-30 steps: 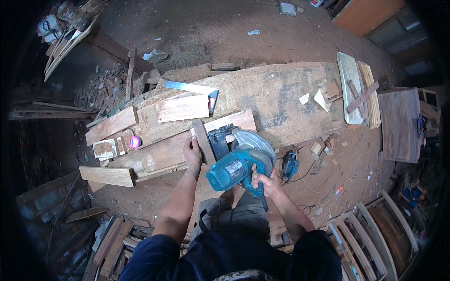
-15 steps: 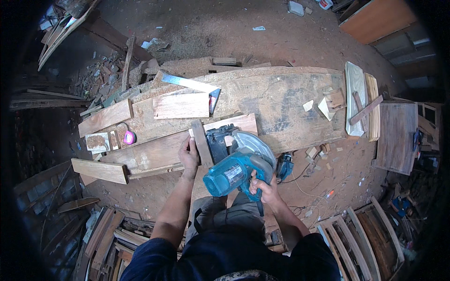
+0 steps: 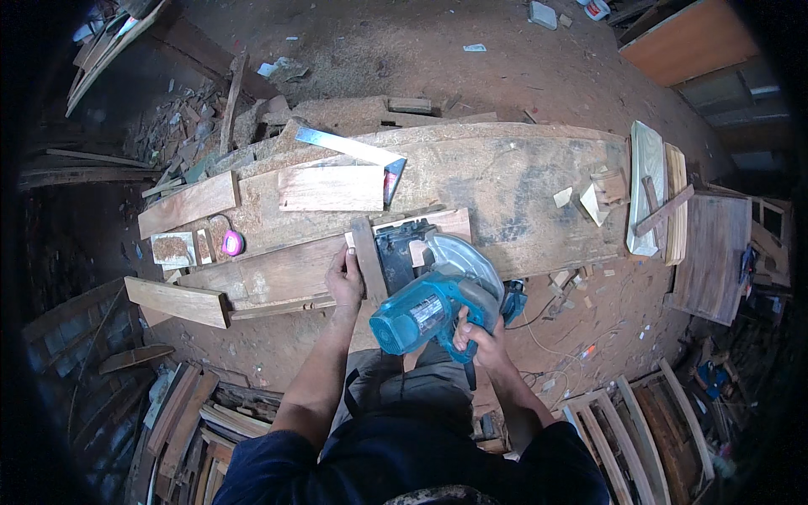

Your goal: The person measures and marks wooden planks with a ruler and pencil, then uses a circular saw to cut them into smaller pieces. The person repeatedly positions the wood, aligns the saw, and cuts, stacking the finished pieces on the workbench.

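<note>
A teal circular saw (image 3: 414,318) rests with its dark base plate on a board (image 3: 450,221) at the bench's near edge. My right hand (image 3: 481,341) is closed around the saw's rear handle. Along the left side of the base plate lies a narrow wooden strip (image 3: 368,257), set crosswise over the board. My left hand (image 3: 344,279) grips that strip at its left edge, fingers partly hidden beneath. Behind the saw, a try square (image 3: 349,146) with a shiny blade lies against a short plank (image 3: 330,188). The saw hides most of the cut area.
The sawdust-covered workbench (image 3: 539,181) carries a pink tape measure (image 3: 232,243), loose planks on the left and wood offcuts (image 3: 593,204) on the right. Another teal power tool (image 3: 514,301) sits just right of the saw. A cord (image 3: 551,347) trails over the floor; stacked boards (image 3: 619,429) stand behind me.
The whole view has shifted slightly. Both hands keep their holds, and the saw stays in about the same place on the board.
</note>
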`<state>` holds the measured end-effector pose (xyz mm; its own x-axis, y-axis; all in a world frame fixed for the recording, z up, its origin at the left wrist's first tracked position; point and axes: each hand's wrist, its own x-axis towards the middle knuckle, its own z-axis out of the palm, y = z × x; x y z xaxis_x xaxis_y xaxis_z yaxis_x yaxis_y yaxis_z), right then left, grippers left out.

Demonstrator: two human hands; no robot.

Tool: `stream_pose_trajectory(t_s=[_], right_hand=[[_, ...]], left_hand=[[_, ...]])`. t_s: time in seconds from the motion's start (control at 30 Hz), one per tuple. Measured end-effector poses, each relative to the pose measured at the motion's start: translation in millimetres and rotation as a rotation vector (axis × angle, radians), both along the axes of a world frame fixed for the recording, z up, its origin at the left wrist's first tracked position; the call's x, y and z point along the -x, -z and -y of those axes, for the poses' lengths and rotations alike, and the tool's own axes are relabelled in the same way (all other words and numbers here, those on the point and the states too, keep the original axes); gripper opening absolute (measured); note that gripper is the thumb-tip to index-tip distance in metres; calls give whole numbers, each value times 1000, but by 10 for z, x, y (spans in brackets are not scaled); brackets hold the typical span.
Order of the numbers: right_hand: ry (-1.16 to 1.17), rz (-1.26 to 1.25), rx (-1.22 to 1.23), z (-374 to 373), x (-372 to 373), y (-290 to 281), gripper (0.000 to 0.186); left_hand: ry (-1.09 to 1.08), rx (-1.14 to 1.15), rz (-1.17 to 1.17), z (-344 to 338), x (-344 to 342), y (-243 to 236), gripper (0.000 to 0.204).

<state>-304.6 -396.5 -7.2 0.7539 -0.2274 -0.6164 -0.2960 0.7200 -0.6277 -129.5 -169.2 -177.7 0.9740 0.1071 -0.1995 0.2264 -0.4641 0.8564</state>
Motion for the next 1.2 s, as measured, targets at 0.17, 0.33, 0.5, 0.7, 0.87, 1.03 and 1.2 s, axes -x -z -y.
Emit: stream_pose_trajectory(t_s=[0.17, 0.33, 0.5, 0.7, 0.87, 1.03, 1.2], right_hand=[[-1, 30, -5, 17, -43, 9, 25], [3, 31, -7, 21, -93, 9, 25], [9, 33, -11, 37, -167, 9, 25], [2, 43, 7, 51, -220, 61, 26], [12, 40, 24, 64, -338, 11, 27], [24, 28, 39, 64, -405, 5, 28], [33, 14, 21, 75, -468, -8, 29]], left_hand=[[-8, 39, 7, 35, 4, -33, 31], [1, 42, 18, 9, 10, -14, 31], [25, -59, 2, 33, -16, -115, 31], [34, -96, 13, 14, -4, -73, 31], [62, -139, 22, 76, -50, -258, 31], [96, -182, 29, 52, -54, -260, 31], [87, -154, -27, 75, -83, -328, 32]])
